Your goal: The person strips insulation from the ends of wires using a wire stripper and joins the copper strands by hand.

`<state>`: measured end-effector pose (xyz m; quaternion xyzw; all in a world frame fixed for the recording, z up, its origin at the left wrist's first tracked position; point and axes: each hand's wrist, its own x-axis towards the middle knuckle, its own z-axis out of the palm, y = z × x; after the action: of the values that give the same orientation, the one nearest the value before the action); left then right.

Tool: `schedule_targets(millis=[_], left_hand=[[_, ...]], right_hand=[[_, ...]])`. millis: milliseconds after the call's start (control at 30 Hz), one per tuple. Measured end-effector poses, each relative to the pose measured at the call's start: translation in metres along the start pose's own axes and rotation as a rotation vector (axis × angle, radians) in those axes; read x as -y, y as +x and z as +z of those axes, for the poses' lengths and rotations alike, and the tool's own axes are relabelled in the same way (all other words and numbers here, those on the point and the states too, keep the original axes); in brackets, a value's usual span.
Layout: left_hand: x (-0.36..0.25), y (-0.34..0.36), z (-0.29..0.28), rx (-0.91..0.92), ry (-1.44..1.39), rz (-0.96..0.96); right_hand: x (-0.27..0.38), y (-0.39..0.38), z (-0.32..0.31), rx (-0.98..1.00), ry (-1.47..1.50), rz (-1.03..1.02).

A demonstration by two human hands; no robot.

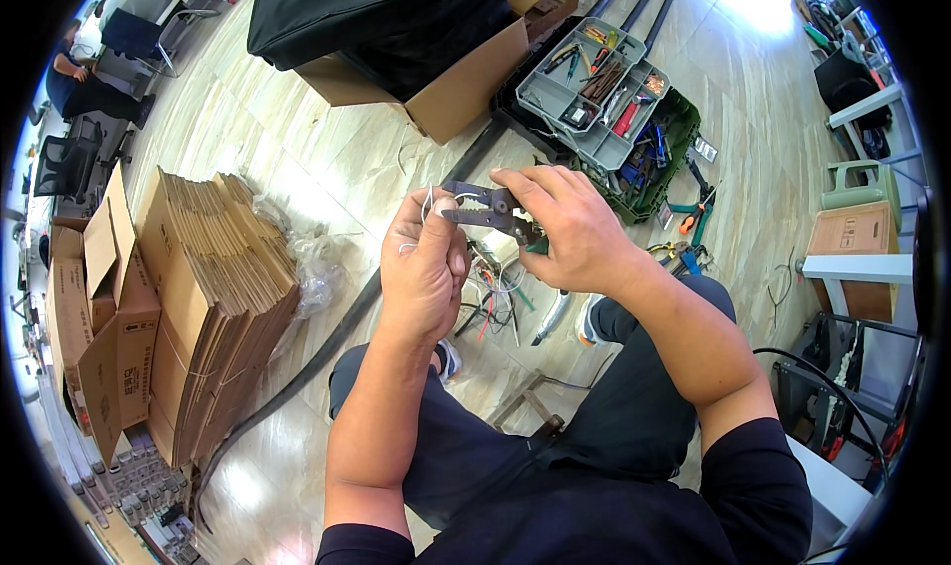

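In front of me, my left hand (pixel 426 258) pinches a thin white wire (pixel 429 201) between thumb and fingers, and a short end of it sticks out beside the palm. My right hand (pixel 575 223) is closed round a pair of dark wire strippers (pixel 495 206). The jaws of the tool point left, parted, and reach to my left thumb and the wire. Whether the jaws grip the wire I cannot tell. Below the hands, a loose heap of wire pieces (pixel 498 286) in several colours lies on the floor between my feet.
A toolbox (pixel 604 149) with grey trays full of hand tools stands ahead to the right. Pliers (pixel 693 216) lie beside it. Flattened cardboard boxes (pixel 213 288) are stacked on the left, near a dark cable (pixel 342 327). A black bag (pixel 347 15) rests on a carton. Another person (pixel 84 75) sits far left.
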<state>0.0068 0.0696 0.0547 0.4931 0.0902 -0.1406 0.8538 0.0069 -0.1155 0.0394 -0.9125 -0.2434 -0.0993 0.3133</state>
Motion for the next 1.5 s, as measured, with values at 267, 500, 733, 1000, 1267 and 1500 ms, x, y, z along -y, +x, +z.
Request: schedule_targets(millis=[267,500,733,1000,1267,1500], left_hand=[[0.0021,0.0017,-0.0005,-0.015,-0.018,0.002],[0.0011,0.0008,0.0001,-0.037,-0.018,0.003],[0.0021,0.0015,-0.001,-0.037,-0.02,0.012],[0.0012,0.0012,-0.0013,-0.031,-0.013,0.011],[-0.0008,0.0006,-0.0037,-0.013,0.015,0.017],[-0.0067,0.0014,-0.0077,-0.009,-0.01,-0.032]], right_hand=[[-0.0003,-0.001,-0.0002,0.028,0.025,0.012],[0.0006,-0.0004,-0.0011,0.057,0.013,0.021],[0.0001,-0.0005,-0.0007,0.05,0.021,0.018],[0.0007,-0.0003,-0.0012,0.056,0.034,0.026],[0.0014,0.0004,-0.0012,0.069,0.027,0.031],[0.0018,0.0013,-0.0011,0.104,0.117,0.094]])
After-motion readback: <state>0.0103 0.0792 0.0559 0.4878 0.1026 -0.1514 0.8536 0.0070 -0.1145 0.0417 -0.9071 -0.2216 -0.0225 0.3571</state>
